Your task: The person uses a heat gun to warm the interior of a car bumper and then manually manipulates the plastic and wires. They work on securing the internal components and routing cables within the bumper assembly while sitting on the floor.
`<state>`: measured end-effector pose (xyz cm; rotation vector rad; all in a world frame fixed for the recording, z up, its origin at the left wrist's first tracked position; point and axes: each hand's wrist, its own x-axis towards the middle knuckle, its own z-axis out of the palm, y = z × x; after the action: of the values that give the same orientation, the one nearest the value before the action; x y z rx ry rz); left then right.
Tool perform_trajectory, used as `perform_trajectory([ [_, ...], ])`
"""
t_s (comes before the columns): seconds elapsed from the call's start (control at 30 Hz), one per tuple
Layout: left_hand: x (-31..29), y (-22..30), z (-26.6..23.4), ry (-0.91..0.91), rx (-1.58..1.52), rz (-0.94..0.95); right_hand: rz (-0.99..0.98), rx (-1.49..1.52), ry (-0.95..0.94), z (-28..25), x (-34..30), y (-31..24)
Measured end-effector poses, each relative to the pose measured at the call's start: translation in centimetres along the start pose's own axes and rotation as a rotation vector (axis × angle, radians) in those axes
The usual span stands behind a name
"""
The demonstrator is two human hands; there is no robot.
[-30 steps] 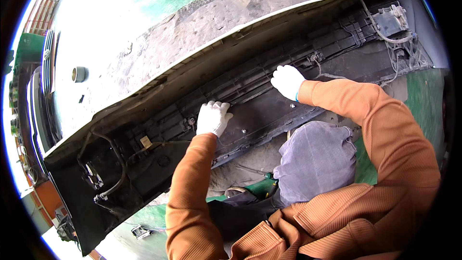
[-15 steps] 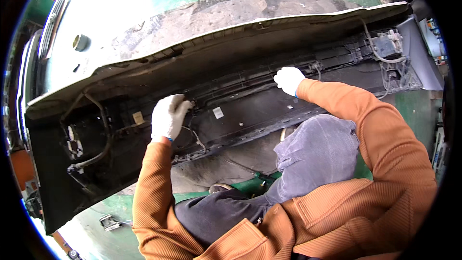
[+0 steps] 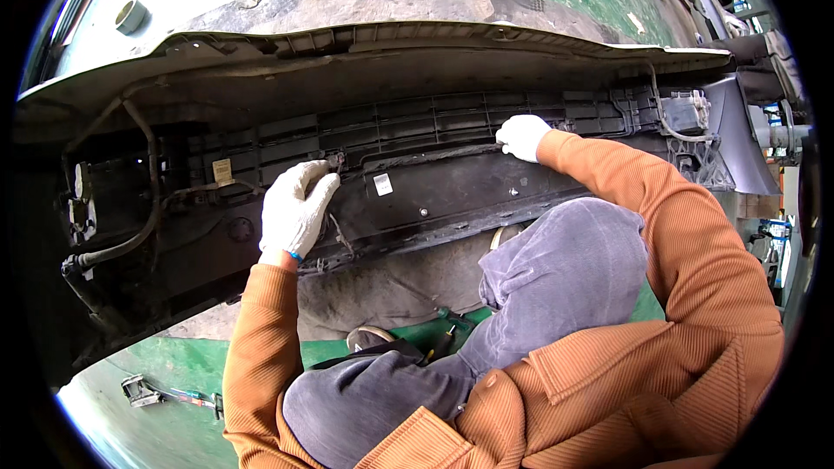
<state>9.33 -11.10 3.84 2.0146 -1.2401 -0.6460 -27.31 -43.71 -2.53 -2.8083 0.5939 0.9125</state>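
White-gloved left hand (image 3: 295,208) and right hand (image 3: 524,136) both close on the upper edge of the long black plastic inner panel (image 3: 452,195), still seated inside the upturned grey bumper shell (image 3: 417,61).

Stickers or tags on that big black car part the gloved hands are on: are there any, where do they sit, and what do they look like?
White label: small upright rectangle with dark print, on the smooth black panel, between the left hand and right hand.
Tan label: small, roughly square, yellowish, on the ribbed black grille section, left of the left hand.
No packages, signs or screens can be made out.
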Motion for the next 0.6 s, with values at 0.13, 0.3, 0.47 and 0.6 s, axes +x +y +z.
perform_trajectory([
  [0.13,0.2,-0.7,1.2,-0.049,-0.024,-0.024,0.027,-0.079,-0.007,-0.7,0.1,-2.0],
  [0.3,0.5,-1.9,1.4,-0.066,-0.063,-0.074,0.112,-0.158,0.092,0.3,0.0,-4.2],
  [0.47,0.9,-2.3,0.7,-0.018,-0.085,-0.056,0.112,-0.172,0.055,0.1,-0.7,-4.1],
  [0.6,-1.3,-3.0,0.6,0.094,-0.19,-0.123,0.09,-0.107,-0.161,-2.9,0.4,-3.6],
])
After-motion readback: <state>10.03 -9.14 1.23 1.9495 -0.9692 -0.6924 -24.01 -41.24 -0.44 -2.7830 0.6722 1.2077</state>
